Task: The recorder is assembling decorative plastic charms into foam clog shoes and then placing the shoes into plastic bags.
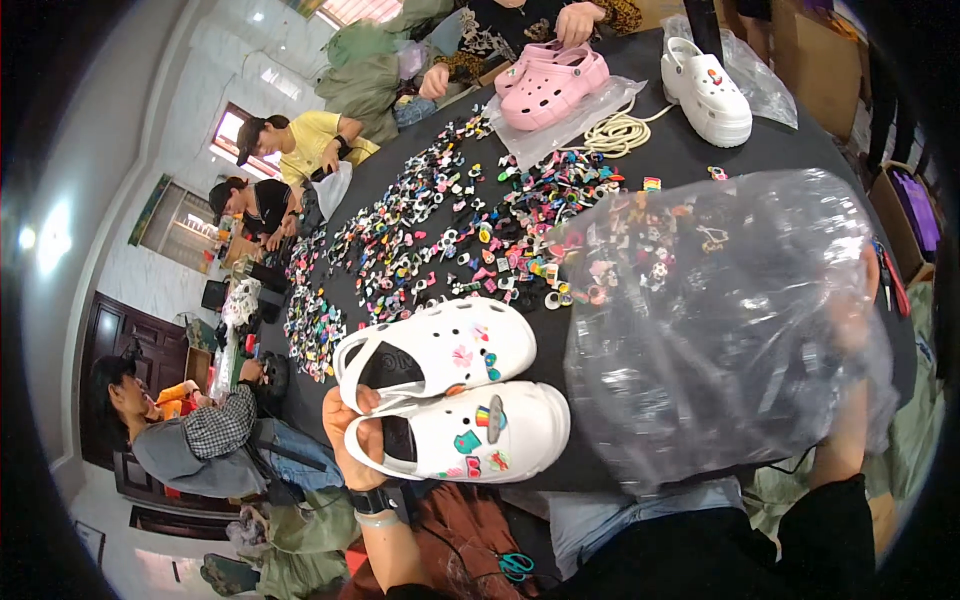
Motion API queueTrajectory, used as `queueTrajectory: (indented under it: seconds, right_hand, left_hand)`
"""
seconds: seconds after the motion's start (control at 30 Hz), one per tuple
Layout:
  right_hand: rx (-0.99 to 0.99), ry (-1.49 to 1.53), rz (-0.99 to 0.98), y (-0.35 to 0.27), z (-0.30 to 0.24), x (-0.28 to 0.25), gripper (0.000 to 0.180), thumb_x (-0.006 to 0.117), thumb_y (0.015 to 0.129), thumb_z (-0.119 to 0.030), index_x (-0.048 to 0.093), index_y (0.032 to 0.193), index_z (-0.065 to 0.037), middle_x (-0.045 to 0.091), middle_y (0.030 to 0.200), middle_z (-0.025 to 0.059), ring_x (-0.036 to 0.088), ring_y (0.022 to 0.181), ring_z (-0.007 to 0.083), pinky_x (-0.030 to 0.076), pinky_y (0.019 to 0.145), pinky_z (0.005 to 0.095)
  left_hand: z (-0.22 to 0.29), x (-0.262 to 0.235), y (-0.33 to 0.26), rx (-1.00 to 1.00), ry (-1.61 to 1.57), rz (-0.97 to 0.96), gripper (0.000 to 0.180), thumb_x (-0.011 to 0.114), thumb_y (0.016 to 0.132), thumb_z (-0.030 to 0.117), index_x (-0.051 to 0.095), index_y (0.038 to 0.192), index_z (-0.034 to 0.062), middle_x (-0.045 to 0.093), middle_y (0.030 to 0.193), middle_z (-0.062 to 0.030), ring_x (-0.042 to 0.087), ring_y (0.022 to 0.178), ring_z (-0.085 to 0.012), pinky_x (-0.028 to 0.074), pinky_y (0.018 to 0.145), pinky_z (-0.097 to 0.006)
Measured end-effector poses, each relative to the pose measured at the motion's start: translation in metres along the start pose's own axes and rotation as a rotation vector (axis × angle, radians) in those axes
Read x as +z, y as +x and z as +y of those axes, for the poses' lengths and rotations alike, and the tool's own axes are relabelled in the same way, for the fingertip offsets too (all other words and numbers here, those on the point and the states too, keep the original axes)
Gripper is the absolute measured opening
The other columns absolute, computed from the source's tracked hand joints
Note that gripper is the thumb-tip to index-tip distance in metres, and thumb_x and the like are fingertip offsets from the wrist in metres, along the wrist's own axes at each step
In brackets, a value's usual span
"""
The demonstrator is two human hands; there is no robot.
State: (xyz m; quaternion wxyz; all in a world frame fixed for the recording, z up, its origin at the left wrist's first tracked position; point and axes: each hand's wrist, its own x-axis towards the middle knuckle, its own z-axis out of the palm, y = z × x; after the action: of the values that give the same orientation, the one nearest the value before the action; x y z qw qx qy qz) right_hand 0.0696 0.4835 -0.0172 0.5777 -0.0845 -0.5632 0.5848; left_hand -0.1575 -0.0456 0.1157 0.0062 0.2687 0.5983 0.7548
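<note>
At seven o'clock on the black surface [690, 150], the left hand [355, 440] clamps the heels of two white clogs [455, 400]; at four o'clock, the right hand [850, 400] grips a clear plastic bag [720, 320].

Daylight poured in from windows [240, 140] at upper left, blowing out a pale wall. Glare streaked the clear plastic bag [720, 320], veiling what lay behind. The fisheye bent edges toward a black rim; the black table [680, 150] stayed evenly lit, shadows soft.
</note>
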Motion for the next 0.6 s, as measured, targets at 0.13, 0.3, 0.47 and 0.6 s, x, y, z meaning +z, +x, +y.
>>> queueTrajectory:
  seconds: [0.13, 0.3, 0.47, 0.6]
  right_hand:
    - [0.061, 0.03, -0.075, -0.004, 0.002, 0.02, 0.055, 0.069, 0.078, -0.006, 0.041, 0.125, -0.002, 0.055, 0.109, 0.0101, 0.057, 0.096, 0.0171, 0.049, 0.081, 0.0296]
    - [0.154, 0.039, -0.172, -0.003, 0.0, 0.024, 0.055, 0.069, 0.077, -0.006, 0.041, 0.124, -0.002, 0.056, 0.107, 0.0095, 0.057, 0.093, 0.0164, 0.049, 0.08, 0.0283]
    - [0.235, 0.017, -0.243, 0.0, -0.013, 0.023, 0.055, 0.07, 0.077, -0.006, 0.042, 0.124, -0.002, 0.056, 0.105, 0.0089, 0.058, 0.09, 0.0156, 0.05, 0.078, 0.027]
    - [0.172, 0.061, -0.22, -0.001, -0.018, 0.039, 0.052, 0.069, 0.077, -0.004, 0.044, 0.123, -0.003, 0.056, 0.103, 0.0085, 0.059, 0.086, 0.0153, 0.051, 0.071, 0.0252]
  left_hand:
    - [-0.008, -0.017, 0.003, -0.049, -0.068, -0.049, 0.046, 0.078, 0.074, 0.017, 0.05, 0.106, 0.0022, 0.054, 0.091, -0.0065, 0.052, 0.088, -0.0163, 0.044, 0.079, -0.03]
    - [-0.018, -0.025, 0.029, -0.209, 0.195, -0.069, 0.058, 0.075, 0.074, 0.006, 0.044, 0.123, 0.0, 0.059, 0.108, -0.0074, 0.058, 0.097, -0.0187, 0.047, 0.085, -0.029]
    - [-0.025, -0.049, 0.034, -0.264, 0.67, -0.159, 0.052, 0.065, 0.077, -0.008, 0.047, 0.126, -0.0014, 0.055, 0.123, -0.0119, 0.053, 0.114, -0.0196, 0.04, 0.099, -0.034]
    - [0.007, -0.031, 0.001, -0.115, 0.681, 0.224, 0.044, 0.059, 0.081, -0.009, 0.048, 0.124, -0.003, 0.054, 0.124, -0.013, 0.053, 0.112, -0.0224, 0.04, 0.099, -0.034]
